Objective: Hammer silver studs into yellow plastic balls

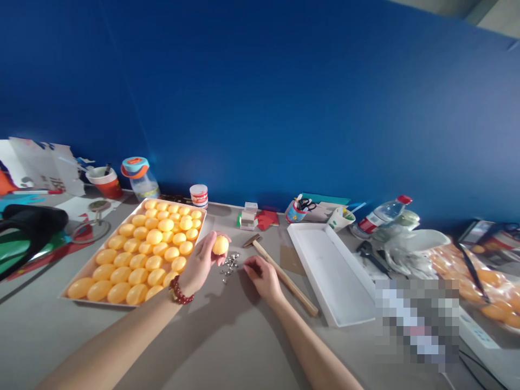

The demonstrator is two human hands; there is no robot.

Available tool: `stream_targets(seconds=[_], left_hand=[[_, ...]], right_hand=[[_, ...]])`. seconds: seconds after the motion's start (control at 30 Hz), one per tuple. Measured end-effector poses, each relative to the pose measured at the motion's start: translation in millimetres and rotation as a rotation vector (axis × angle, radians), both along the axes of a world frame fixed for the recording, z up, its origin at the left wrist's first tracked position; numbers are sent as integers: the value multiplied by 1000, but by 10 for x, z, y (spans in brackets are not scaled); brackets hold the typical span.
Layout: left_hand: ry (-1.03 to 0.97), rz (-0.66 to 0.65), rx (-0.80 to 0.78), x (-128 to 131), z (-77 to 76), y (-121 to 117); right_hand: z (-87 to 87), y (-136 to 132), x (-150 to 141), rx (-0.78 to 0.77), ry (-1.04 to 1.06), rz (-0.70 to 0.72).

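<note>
My left hand [202, 262], a beaded bracelet on its wrist, is closed around an orange ping-pong ball [220, 245] above the table. My right hand [263, 276] rests low with thumb and fingers pinched together; anything small between them is hidden. Just left of those fingertips lies a loose pile of small shiny metal pieces [231, 262], too small to name surely. A hammer [286, 279] with a wooden handle lies beside my right hand, its head at the far end. On the left, a shallow tray [202, 221] holds rows of orange balls [138, 260], a few stacked on top.
An empty white tray [337, 276] lies right of the hammer. Behind stand a small tub [199, 195], little boxes [248, 216], a pen cup with scissors [296, 211] and a water bottle [140, 181]. At right are a plastic bottle [379, 216] and bagged orange balls [491, 279].
</note>
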State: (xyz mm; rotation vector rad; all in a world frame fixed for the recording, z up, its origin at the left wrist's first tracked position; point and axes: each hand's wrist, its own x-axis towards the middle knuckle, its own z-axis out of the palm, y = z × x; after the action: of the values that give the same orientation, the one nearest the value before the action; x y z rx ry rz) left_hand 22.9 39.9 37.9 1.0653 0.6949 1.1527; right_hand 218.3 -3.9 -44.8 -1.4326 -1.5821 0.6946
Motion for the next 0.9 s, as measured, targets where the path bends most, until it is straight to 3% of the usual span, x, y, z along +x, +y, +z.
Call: stream_targets(seconds=[0.13,0.3,0.5,0.73,0.9], left_hand=[[-77,-125,-139,78,-57,-57],[-21,-165,-146,122,-85,-115],[116,-178,-21,135,-187,-133],[210,-192,138,129,-192,-134],[304,-104,277,133,-210,-129]], right_hand=[[12,-1,-4,-3,18,0],[19,-9,-5,-15,22,6],[41,-9,-4,-9,61,18],[25,-12,-9,12,192,-13],[127,-50,-18,7,543,24]])
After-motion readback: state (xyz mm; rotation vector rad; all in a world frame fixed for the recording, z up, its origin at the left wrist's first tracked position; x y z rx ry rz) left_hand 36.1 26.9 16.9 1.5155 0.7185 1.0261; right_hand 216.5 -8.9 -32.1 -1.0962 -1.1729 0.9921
